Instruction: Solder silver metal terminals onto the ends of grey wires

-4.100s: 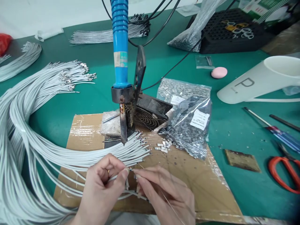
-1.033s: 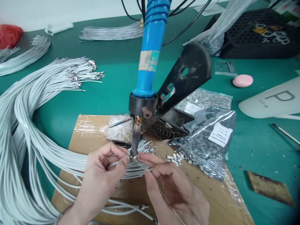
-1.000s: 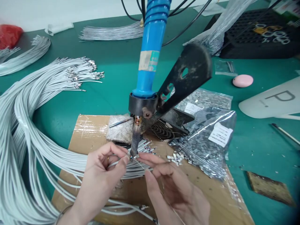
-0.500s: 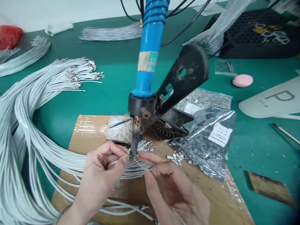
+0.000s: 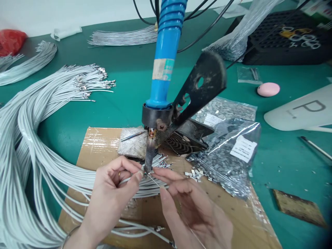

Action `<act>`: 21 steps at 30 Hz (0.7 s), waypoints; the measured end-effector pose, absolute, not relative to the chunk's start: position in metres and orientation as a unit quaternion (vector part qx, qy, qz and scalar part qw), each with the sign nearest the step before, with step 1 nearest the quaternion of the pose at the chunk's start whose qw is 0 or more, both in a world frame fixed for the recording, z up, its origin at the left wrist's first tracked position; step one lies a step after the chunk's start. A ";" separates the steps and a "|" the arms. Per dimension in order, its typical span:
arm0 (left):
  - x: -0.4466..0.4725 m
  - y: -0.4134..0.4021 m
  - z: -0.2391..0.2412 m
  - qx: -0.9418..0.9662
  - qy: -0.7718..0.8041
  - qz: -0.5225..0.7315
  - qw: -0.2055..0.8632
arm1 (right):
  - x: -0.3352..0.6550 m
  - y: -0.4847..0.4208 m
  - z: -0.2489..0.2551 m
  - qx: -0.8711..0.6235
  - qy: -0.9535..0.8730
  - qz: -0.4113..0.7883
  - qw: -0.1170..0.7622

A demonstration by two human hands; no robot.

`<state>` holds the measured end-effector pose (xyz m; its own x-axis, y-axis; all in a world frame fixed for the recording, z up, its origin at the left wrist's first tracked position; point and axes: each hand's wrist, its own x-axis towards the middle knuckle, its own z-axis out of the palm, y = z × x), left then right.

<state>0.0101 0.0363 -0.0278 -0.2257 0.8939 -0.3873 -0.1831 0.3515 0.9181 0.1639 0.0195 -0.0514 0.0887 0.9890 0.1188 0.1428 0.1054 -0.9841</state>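
A blue-handled soldering iron [image 5: 165,48] hangs tip-down in a black metal stand [image 5: 201,81]. At its tip, my left hand [image 5: 111,195] pinches the end of a white cable [image 5: 125,181] between thumb and forefinger. My right hand [image 5: 198,207] has a thin solder wire [image 5: 155,182] in its fingers; the wire slants up to the iron's tip and trails down past the palm. Fingertips partly cover the joint, so its detail is too small to make out. Beneath both hands, more white cables [image 5: 151,192] lie bundled on a cardboard sheet [image 5: 101,143].
A thick bundle of white cables [image 5: 28,138] curves along the left. Small metal pieces [image 5: 195,174] lie loose beside a plastic bag [image 5: 223,152] of dark parts. Behind the hands sits a pale pad [image 5: 132,147]. Farther right are a pink oval object [image 5: 268,89] and a white cup [image 5: 298,110].
Both hands stay at the iron's tip almost without moving. The stand's black arm has shifted slightly left and down in the picture.
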 end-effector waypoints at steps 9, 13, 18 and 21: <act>0.009 0.035 -0.028 0.300 0.612 0.488 0.545 | 0.163 0.021 -0.050 -0.524 -0.543 0.411 0.512; 0.007 0.036 -0.029 0.307 0.614 0.478 0.548 | 0.164 0.021 -0.051 -0.527 -0.539 0.417 0.508; 0.006 0.036 -0.032 0.315 0.618 0.467 0.549 | 0.165 0.019 -0.052 -0.536 -0.532 0.421 0.503; 0.006 0.036 -0.032 0.322 0.615 0.466 0.548 | 0.164 0.020 -0.050 -0.536 -0.530 0.423 0.503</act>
<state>0.0062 0.0355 -0.0322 -0.1916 0.9070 -0.3750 -0.1150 0.3587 0.9263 0.1643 0.0195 -0.0500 0.0803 0.9935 0.0811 0.1423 0.0691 -0.9874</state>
